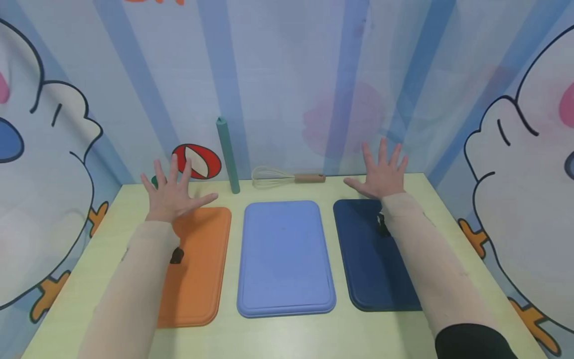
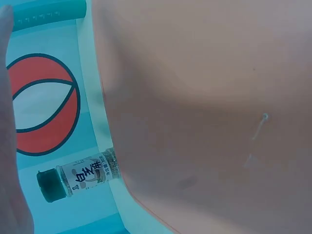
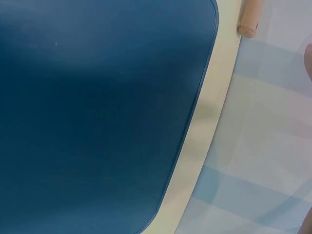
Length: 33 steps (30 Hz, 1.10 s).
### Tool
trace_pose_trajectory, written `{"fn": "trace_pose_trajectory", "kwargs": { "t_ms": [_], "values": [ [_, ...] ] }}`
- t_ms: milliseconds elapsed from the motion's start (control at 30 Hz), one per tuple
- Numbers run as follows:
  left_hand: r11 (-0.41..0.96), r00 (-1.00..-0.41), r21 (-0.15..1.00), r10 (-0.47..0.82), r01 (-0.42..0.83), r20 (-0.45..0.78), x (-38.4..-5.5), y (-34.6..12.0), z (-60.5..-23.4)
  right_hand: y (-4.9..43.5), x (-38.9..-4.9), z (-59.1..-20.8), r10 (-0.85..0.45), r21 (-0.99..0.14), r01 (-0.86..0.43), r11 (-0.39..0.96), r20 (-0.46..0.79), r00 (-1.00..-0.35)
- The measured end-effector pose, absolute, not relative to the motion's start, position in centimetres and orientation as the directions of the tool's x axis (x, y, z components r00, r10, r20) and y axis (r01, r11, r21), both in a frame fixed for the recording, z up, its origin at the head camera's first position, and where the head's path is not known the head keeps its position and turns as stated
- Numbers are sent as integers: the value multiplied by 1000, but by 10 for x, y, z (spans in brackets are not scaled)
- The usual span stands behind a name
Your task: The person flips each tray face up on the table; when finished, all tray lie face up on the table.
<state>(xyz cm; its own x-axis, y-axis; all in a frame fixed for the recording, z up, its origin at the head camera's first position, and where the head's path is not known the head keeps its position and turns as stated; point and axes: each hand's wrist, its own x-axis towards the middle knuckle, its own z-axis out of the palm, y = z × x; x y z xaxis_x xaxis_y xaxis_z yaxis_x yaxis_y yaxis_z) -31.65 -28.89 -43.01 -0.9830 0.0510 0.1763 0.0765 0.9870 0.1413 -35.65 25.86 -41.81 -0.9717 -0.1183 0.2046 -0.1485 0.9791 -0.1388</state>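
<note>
My left hand [image 1: 169, 198] is spread over the far end of an orange board [image 1: 202, 269], fingers straight and holding nothing. Behind that hand, a spice bottle [image 2: 85, 175] with a green cap and a white label stands at the table's back, mostly hidden in the head view. My right hand [image 1: 383, 174], also spread and holding nothing, is at the far end of a dark blue board [image 1: 372, 269]. Between these two boards lies a light blue board [image 1: 286, 259]. A whisk [image 1: 309, 178] with a wooden handle lies along the back edge, left of my right hand.
A tall green cylinder [image 1: 228, 157] stands upright at the back, right of my left hand. The pale yellow table [image 1: 233, 344] ends at a printed curtain [image 1: 287, 89] with cartoon figures on both sides.
</note>
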Motion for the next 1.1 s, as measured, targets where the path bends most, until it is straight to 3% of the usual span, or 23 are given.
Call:
{"fn": "trace_pose_trajectory", "kwargs": {
  "t_ms": [600, 1100],
  "values": [
    [984, -980, 143, 83, 109, 179, -323, -287, -437, 267, -359, -425, -104, -159, -129, 979, 159, -982],
    [969, -975, 177, 143, 173, 170, -302, -288, -425, 254, -346, -427, -145, -294, -201, 934, 202, -969]
  ]
}}
